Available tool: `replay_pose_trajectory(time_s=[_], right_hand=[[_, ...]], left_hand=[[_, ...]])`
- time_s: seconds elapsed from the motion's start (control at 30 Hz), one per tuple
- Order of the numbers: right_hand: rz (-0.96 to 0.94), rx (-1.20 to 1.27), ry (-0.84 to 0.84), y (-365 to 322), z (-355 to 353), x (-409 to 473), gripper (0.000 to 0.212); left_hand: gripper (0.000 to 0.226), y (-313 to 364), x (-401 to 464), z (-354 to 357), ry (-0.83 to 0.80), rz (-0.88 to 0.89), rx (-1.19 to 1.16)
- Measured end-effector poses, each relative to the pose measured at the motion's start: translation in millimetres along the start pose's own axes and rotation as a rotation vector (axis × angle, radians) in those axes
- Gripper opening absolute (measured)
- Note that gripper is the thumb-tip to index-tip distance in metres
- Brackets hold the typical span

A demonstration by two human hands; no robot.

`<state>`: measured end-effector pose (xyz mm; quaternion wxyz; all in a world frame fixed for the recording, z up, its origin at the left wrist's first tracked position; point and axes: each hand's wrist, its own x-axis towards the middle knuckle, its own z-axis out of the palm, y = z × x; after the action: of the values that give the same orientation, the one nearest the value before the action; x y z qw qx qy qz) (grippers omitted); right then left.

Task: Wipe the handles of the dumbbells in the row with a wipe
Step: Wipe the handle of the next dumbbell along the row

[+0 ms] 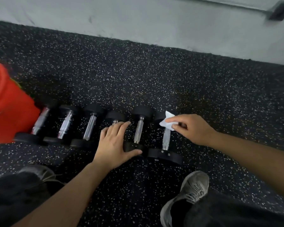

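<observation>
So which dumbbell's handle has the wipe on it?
The rightmost dumbbell: the right hand presses the white wipe on its handle's far end; the other five handles carry none.

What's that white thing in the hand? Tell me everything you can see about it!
It is a small white crumpled wipe, thin and soft-looking like paper or cloth. The right hand pinches it between fingertips and thumb, with one pointed corner sticking up. It sits at the far end of the shiny metal handle of the rightmost black dumbbell in the row, and seems to touch the handle there. It looks bunched up, not folded flat. Whether it is wet cannot be told.
</observation>
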<state>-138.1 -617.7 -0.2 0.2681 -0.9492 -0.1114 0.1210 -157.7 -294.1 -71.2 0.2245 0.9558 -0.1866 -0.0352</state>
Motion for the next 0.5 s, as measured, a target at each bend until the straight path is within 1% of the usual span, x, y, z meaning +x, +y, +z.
replay_pose_trajectory(time_s=[0.2, 0.37, 0.5], right_hand=[[-0.013, -0.011, -0.084, 30, 49, 49, 0.03], [-0.009, 0.072, -0.13, 43, 96, 80, 0.032], [0.0, 0.092, -0.164, 51, 129, 102, 0.034]], left_hand=[[0.108, -22, 12, 56, -0.091, -0.054, 0.005], [0.107, -50, 35, 76, -0.112, -0.014, 0.111], [0.113, -66, 42, 86, -0.18, 0.009, 0.154]])
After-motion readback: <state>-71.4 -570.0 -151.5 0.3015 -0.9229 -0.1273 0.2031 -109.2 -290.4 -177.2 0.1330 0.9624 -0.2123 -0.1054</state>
